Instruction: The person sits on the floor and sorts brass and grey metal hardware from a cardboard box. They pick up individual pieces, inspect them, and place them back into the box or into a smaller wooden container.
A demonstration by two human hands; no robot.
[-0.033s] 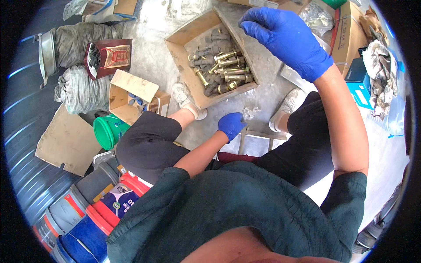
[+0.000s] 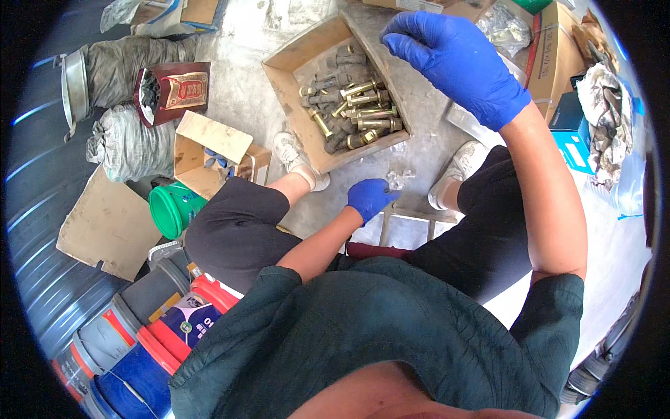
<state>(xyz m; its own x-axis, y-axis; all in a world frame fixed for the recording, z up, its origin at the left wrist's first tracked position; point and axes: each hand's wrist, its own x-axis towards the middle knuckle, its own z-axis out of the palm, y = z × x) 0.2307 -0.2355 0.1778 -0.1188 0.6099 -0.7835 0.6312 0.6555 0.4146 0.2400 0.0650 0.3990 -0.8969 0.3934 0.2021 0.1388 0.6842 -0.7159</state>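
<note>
A blue glove covers my right hand (image 2: 457, 66), raised just right of a shallow cardboard box (image 2: 296, 136). Its fingers and thumb are bent together at the tips; whatever they may hold is hidden. Several bolts (image 2: 373, 113) lie heaped in the box, some shiny gold with nuts on, others dull and dark. My left hand (image 2: 370, 200), also in a blue glove, is low between my knees with finger and thumb apart. Nothing shows in it. Right beside its fingertips is a crumpled piece of clear plastic (image 2: 400, 179) on the floor.
My shoes flank the box. To the left stand a small open carton (image 2: 192, 167), a green bucket (image 2: 167, 213), stuffed sacks (image 2: 136, 143) and several pails (image 2: 167, 335). Cartons (image 2: 555, 59) and crumpled wrapping (image 2: 606, 119) crowd the right. A metal frame (image 2: 419, 215) lies below my left hand.
The fingers of my left hand have loosened and reach a little further right, beside the clear plastic. My right hand and the bolts look unmoved.
</note>
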